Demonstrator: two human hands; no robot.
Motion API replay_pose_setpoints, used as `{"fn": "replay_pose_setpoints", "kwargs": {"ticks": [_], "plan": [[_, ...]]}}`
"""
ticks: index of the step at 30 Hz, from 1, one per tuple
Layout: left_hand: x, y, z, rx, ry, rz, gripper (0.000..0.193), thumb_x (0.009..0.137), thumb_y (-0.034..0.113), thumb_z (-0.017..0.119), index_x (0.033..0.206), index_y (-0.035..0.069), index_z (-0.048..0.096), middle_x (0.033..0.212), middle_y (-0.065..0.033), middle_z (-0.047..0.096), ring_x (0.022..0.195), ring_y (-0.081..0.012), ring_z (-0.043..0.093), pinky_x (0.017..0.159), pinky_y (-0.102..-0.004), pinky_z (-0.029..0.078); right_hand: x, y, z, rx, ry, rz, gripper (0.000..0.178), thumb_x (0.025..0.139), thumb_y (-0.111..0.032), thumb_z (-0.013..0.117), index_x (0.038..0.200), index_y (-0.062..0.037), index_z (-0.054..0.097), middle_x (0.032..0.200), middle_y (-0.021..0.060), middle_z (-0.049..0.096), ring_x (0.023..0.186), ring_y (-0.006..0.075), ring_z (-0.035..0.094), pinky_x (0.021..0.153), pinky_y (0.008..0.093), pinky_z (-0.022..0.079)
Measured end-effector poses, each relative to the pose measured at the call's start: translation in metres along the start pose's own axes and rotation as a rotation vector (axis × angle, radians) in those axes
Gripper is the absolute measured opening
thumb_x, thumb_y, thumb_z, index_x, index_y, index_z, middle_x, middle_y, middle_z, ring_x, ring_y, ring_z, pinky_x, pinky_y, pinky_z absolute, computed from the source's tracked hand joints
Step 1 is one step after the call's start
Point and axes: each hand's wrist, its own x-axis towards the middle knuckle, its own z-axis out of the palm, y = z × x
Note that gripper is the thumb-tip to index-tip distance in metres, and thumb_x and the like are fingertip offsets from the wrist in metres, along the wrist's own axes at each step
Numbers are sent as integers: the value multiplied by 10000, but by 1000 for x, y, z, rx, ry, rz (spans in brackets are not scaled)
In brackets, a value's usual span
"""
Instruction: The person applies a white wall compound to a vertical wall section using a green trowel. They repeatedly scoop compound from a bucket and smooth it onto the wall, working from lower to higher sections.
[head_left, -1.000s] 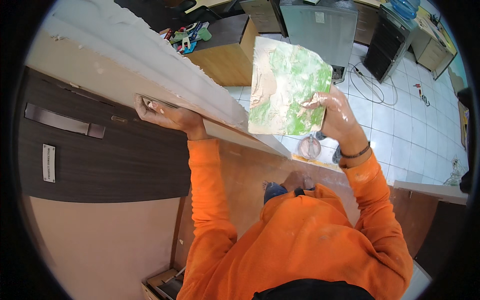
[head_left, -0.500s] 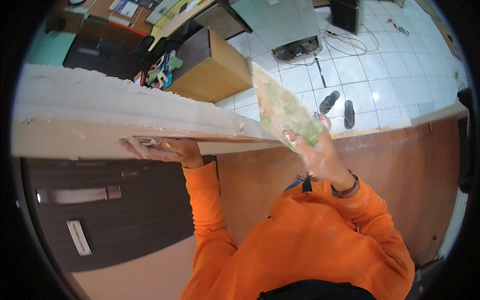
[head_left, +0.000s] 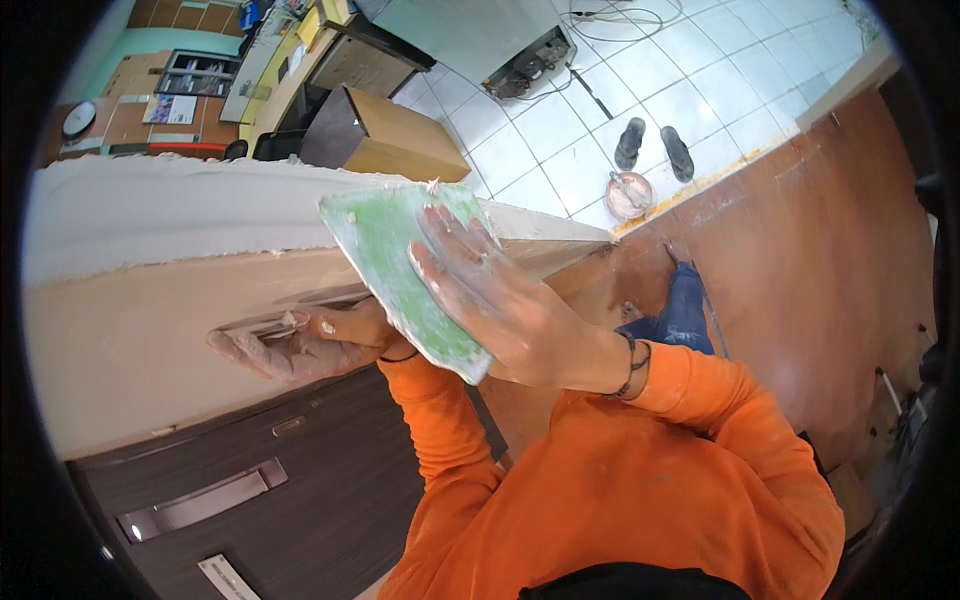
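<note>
My right hand (head_left: pixel 500 310) grips a thin green rectangular plate (head_left: pixel 385 260), its fingers laid along the face. Whitish plaster smears the plate and my fingers. It stands tilted near the wall's top edge, partly in front of my left wrist. My left hand (head_left: pixel 300 343), also coated with plaster, is closed around the edge of a thin flat strip (head_left: pixel 335 296) lying along the wall face; most of the strip is hidden. Fresh, ragged plaster covers the top of the half-height wall (head_left: pixel 200 215).
A bowl of pinkish paste (head_left: pixel 628 197) with a tool in it stands on the tiles beside dark sandals (head_left: pixel 677 153). Beyond the wall are a wooden cabinet (head_left: pixel 400 140) and a pale appliance (head_left: pixel 470 40) with a cord. A dark door (head_left: pixel 300 490) lies below my left arm.
My right hand has brought the green plate left, from over the tiles to the wall beside my left hand. My left hand keeps its hold. The view has shifted, showing the bowl fully.
</note>
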Motion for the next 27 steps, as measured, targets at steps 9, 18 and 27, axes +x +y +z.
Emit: {"fn": "replay_pose_setpoints", "kwargs": {"ticks": [9, 18, 27], "plan": [[35, -16, 7, -169, 121, -97, 541, 1086, 303, 452, 1507, -25, 359, 1509, -282, 430, 1402, -354, 463, 1137, -496, 461, -12, 11, -81, 112, -145, -65, 573, 951, -101, 602, 1483, 69, 471, 1534, 335, 450, 1423, 467, 473, 1160, 535, 423], [49, 17, 32, 123, 244, 157, 458, 1066, 240, 464, 1457, 12, 396, 1599, -195, 317, 1372, -285, 474, 1116, -476, 484, 120, 90, -82, 454, -286, -482, 564, 965, -381, 614, 1457, -108, 587, 1436, 148, 630, 1350, 418, 568, 1117, 561, 467], [36, 25, 28, 201, 151, -1, 513, 1074, 314, 410, 1494, 22, 368, 1603, -198, 331, 1414, -288, 431, 1149, -463, 447, 103, 117, -95, 295, -596, -436, 579, 907, -181, 649, 1446, -387, 595, 1516, 20, 577, 1373, 317, 567, 1175, 560, 420]]}}
